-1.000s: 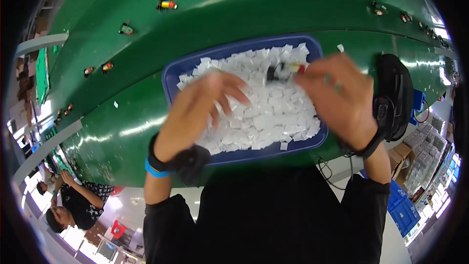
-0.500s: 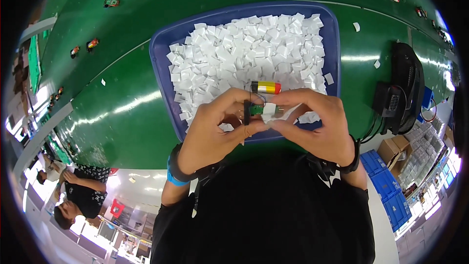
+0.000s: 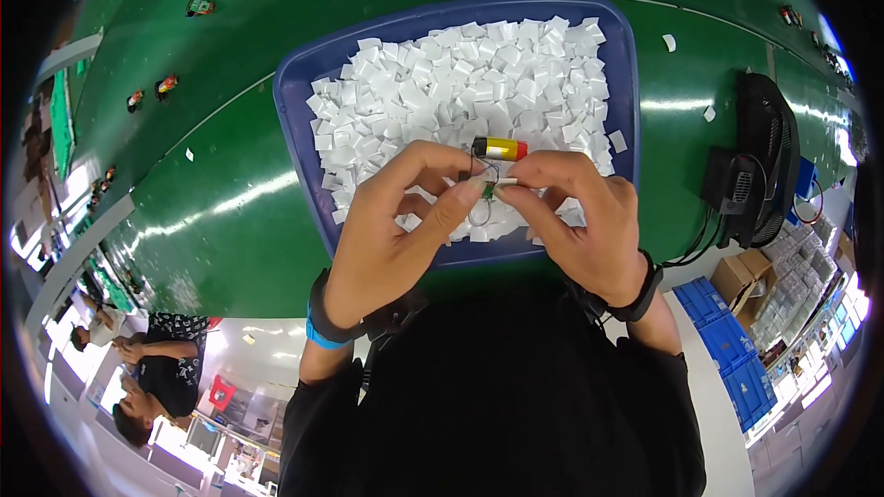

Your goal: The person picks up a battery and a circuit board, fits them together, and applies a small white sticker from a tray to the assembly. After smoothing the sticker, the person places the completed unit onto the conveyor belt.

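My left hand [image 3: 401,221] and my right hand [image 3: 589,225] meet over a blue bin [image 3: 287,133] of white square pieces [image 3: 442,74]. Between their fingertips is a small green circuit board [image 3: 489,190], mostly covered by the fingers. Thin dark wires loop around it. Just beyond the fingertips lies a cylindrical battery [image 3: 502,149], yellow and red with a black end, seemingly wired to the board. Both hands are closed in a pinch, the left on the board's left side, the right on its right side. A bit of white shows at the right fingertips.
Similar boards with batteries [image 3: 167,85] lie about the green table [image 3: 212,212]. At the right are a black mesh object [image 3: 769,156] and a black box with cables [image 3: 730,186]. Blue crates [image 3: 727,350] stand below. Another person [image 3: 166,364] is at the lower left.
My fingertips have come closer together and the board is turned, now more hidden. The loose whitish sheet at my right fingers has mostly gone from sight. The battery has shifted slightly away from me.
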`<state>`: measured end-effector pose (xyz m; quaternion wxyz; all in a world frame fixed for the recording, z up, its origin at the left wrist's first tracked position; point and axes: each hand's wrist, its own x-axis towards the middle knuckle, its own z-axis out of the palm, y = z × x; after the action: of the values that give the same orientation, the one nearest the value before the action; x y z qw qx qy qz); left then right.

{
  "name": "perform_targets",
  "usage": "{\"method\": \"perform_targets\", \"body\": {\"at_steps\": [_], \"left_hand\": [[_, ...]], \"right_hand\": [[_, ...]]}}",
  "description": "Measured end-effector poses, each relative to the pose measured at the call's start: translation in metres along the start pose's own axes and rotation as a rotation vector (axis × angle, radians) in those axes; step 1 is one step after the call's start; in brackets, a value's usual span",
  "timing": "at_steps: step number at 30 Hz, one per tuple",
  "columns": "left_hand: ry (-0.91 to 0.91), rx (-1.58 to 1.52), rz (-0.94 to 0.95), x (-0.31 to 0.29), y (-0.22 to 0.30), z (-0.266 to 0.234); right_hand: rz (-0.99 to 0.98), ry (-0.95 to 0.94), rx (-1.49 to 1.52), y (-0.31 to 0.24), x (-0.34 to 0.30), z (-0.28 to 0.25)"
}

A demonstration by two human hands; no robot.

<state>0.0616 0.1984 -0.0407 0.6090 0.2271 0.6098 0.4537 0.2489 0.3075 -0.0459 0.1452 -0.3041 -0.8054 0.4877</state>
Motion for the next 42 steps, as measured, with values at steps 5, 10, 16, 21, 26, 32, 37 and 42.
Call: {"method": "perform_targets", "body": {"at_steps": [5, 10, 16, 21, 26, 32, 37, 42], "left_hand": [[0.001, 0.075, 0.067, -0.001, -0.006, 0.002], [0.016, -0.06, -0.011, -0.004, -0.009, 0.003], [0.108, -0.094, 0.047, -0.003, -0.004, 0.001], [0.009, 0.173, 0.236, -0.003, -0.008, 0.005], [0.029, 0.295, 0.192, -0.007, -0.001, 0.019], [-0.049, 0.204, 0.05, -0.005, 0.001, 0.018], [-0.21, -0.29, -0.075, -0.001, -0.004, 0.01], [-0.191, -0.367, -0.1, 0.005, 0.0, 0.009]], "right_hand": [[0.014, -0.005, -0.046, 0.003, -0.003, 0.002], [-0.085, -0.137, -0.004, -0.003, 0.003, -0.008], [0.148, -0.136, 0.302, -0.003, 0.002, -0.023], [0.181, -0.051, 0.184, -0.011, 0.011, -0.021], [0.042, -0.064, 0.135, -0.009, 0.013, -0.019], [-0.016, -0.007, 0.059, -0.009, 0.012, -0.022], [-0.128, -0.061, -0.019, -0.009, 0.013, -0.037], [-0.412, -0.071, -0.21, -0.014, 0.01, -0.033]]}}
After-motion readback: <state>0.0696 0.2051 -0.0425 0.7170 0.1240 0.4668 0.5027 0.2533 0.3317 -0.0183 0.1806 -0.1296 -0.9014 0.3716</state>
